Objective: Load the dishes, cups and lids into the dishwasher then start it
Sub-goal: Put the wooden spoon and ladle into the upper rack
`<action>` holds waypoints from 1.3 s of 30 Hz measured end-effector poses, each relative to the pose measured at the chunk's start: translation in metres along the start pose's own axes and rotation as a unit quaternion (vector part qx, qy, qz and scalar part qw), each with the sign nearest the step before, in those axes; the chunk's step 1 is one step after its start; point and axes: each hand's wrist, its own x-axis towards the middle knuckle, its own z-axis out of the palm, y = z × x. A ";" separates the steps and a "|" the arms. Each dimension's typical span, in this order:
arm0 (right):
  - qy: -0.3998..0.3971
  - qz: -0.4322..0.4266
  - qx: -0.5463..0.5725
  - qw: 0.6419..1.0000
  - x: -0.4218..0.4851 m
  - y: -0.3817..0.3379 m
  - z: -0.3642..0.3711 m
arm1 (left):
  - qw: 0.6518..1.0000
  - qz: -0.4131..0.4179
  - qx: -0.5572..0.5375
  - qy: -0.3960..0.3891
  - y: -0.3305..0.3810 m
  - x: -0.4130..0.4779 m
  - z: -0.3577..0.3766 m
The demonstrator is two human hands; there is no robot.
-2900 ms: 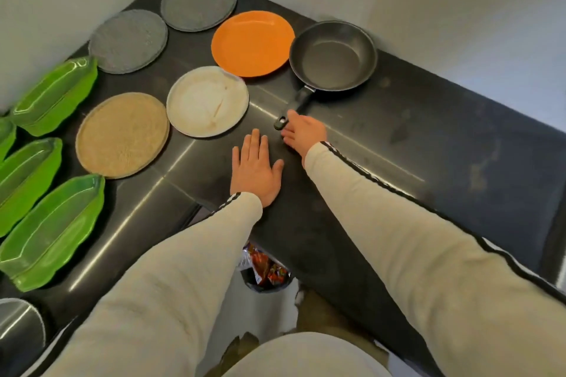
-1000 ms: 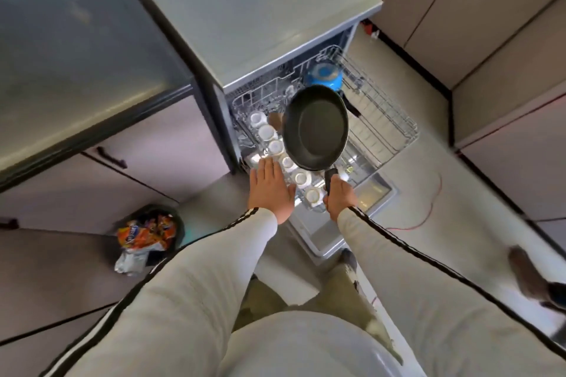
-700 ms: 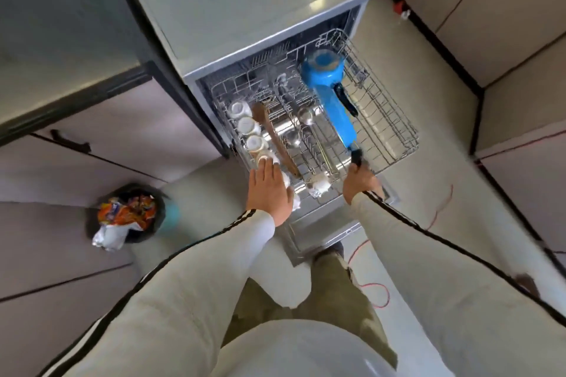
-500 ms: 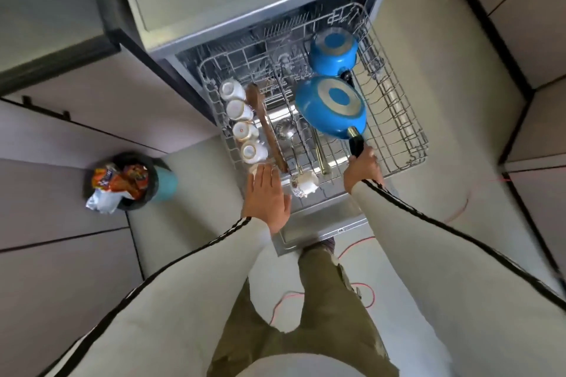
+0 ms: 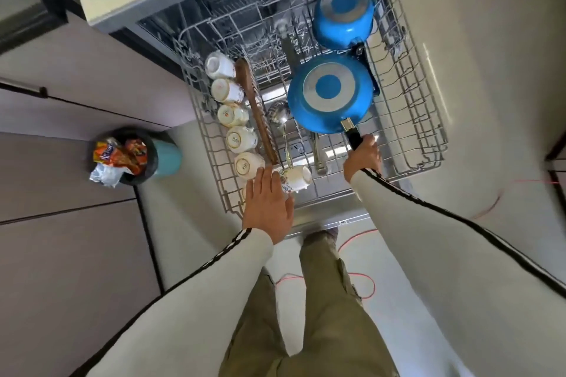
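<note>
Six cups in the rack, two blue pans; right grip holds the nearer one's handle, left grip flat-fingered.

Both arms reach forward and down in pale sleeves (a dark stripe runs along each). The left hand is held flat, palm down, fingers straight and close together, thumb out to the side. The right hand lies farther forward, its fingers curled round a black pan handle, wrist roughly in line with the forearm.
</note>
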 end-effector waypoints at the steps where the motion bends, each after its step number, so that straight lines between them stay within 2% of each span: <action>1: 0.001 0.003 0.001 1.000 0.005 0.002 -0.001 | 1.000 -0.002 -0.001 0.001 -0.001 0.000 0.003; 11: -0.034 0.030 -0.165 0.985 0.020 0.008 -0.013 | 0.999 -0.032 -0.001 -0.032 -0.005 -0.005 0.019; 16: -0.036 0.019 -0.169 0.985 0.011 0.006 -0.016 | 0.998 -0.038 -0.015 -0.038 -0.007 -0.012 0.019; 20: -0.013 -0.024 -0.165 0.986 -0.004 0.007 -0.020 | 0.998 -0.041 -0.021 -0.030 -0.009 -0.017 0.017; 23: -0.023 -0.117 -0.139 0.983 -0.021 0.011 -0.029 | 0.999 -0.039 -0.020 -0.020 -0.012 -0.025 0.011; 27: -0.077 -0.284 -0.206 0.933 -0.045 0.025 -0.043 | 0.999 -0.033 -0.019 -0.003 -0.019 -0.033 0.003; 29: -0.129 -0.325 -0.267 0.898 -0.058 0.033 -0.046 | 0.999 -0.031 -0.019 -0.014 -0.019 -0.039 0.006; 32: -0.179 -0.334 -0.332 0.864 -0.070 0.046 -0.043 | 0.998 -0.014 -0.035 -0.054 -0.014 -0.042 0.018; 34: -0.172 -0.336 -0.335 0.863 -0.069 0.050 -0.039 | 0.995 -0.014 -0.061 -0.083 -0.009 -0.041 0.023; 36: -0.157 -0.336 -0.335 0.866 -0.066 0.051 -0.036 | 0.995 -0.015 -0.061 -0.072 -0.007 -0.039 0.028; 39: -0.152 -0.342 -0.379 0.846 -0.058 0.046 -0.032 | 0.997 -0.020 -0.049 -0.048 -0.008 -0.032 0.034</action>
